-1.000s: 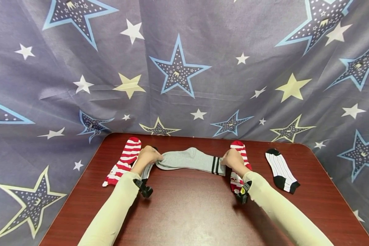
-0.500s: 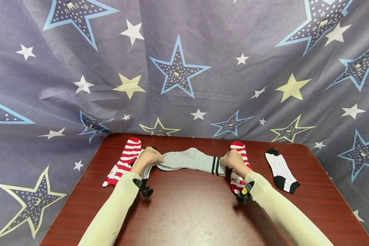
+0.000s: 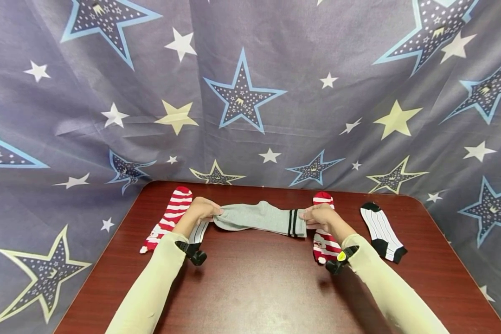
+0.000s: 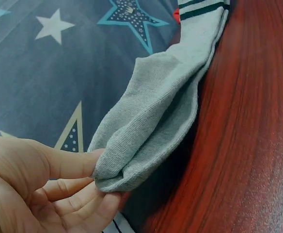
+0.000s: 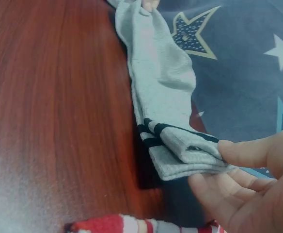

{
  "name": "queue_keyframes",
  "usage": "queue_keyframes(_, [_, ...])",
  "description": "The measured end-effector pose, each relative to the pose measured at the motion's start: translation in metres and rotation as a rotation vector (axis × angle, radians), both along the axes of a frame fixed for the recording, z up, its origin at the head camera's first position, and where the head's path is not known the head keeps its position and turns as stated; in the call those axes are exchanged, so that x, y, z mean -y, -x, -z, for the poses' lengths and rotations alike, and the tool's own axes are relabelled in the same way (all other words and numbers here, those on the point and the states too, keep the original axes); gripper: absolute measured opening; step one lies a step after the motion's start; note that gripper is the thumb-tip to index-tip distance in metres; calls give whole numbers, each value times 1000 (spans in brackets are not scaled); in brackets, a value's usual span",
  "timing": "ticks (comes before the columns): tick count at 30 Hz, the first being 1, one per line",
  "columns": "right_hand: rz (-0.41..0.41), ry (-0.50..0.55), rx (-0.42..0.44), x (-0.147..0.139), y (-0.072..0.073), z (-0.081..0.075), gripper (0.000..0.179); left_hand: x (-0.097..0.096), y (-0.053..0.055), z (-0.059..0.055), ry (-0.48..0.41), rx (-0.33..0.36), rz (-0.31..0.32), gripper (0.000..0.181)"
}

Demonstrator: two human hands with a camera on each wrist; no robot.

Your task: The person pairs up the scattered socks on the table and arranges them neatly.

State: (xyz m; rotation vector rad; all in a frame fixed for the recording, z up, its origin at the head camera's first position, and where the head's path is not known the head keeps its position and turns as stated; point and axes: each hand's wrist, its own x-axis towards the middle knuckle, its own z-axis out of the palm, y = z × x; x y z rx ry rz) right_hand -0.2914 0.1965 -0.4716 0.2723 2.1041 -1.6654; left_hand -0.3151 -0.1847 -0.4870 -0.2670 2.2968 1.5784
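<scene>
A pair of grey socks (image 3: 259, 218), one layered on the other, stretches sideways between the hands with two black stripes near the cuffs. My left hand (image 3: 200, 211) pinches the toe end between thumb and fingers. At the cuff end, my right hand (image 3: 322, 217) pinches the layered edges, thumb on top; the right wrist view shows the cuff folds (image 5: 190, 153) there. Under the left hand lies a white sock (image 3: 198, 234) with dark stripes, partly hidden. A red-and-white striped sock (image 3: 325, 246) lies beneath the right hand, its middle covered.
Another red-and-white striped sock (image 3: 171, 215) lies left of the left hand. A white sock with black heel and toe (image 3: 382, 232) lies at the right of the brown table (image 3: 250, 287). A star-patterned cloth (image 3: 250, 153) hangs behind the table's far edge.
The right hand has turned and its wrist has swung slightly to the right, still at the cuffs. The left hand has tilted slightly. The grey socks have barely shifted.
</scene>
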Motion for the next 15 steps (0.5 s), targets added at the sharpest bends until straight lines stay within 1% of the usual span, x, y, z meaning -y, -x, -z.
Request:
queue_keyframes(4, [11,53,10,-2,2,-4,12,-3,1,-3,-21,-16,-31,30])
queue_keyframes(8, [18,97,0,-2,5,-7,11,-5,3,-6,-42,-41,-58,26])
queue_keyframes(10, [10,106,-11,-3,7,-9,12,-6,3,-8,-53,-57,-69,24])
queue_keyframes(15, [44,107,-29,-2,13,-12,15,-9,5,-11,-64,-102,-105,24])
